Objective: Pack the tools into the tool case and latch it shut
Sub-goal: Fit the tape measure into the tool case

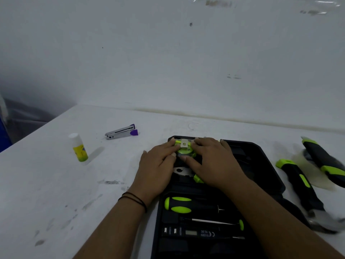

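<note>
Nearest me, in the near end of the open tool case, lie a tester pen, a thin screwdriver and a fat green-and-black screwdriver, each seated in its own slot. Farther up the case, my left hand and my right hand meet over the tape measure at the far end; each grip is curled round a side of it, fingers over its top edge and thumbs under the near rim, pressing it down into its recess. Just below it the steel jaws of the pliers show between my hands. To do this well, I judge I should push evenly from both sides so the round body drops in flat rather than cocked, and feel for it to sit level with the tray before letting go. On the surface to the right, still unpacked, wait a hammer and a utility knife, the knife lying over a roll of tape; those look like the next ones in. A stapler and a glue bottle stand well apart on the left.
</note>
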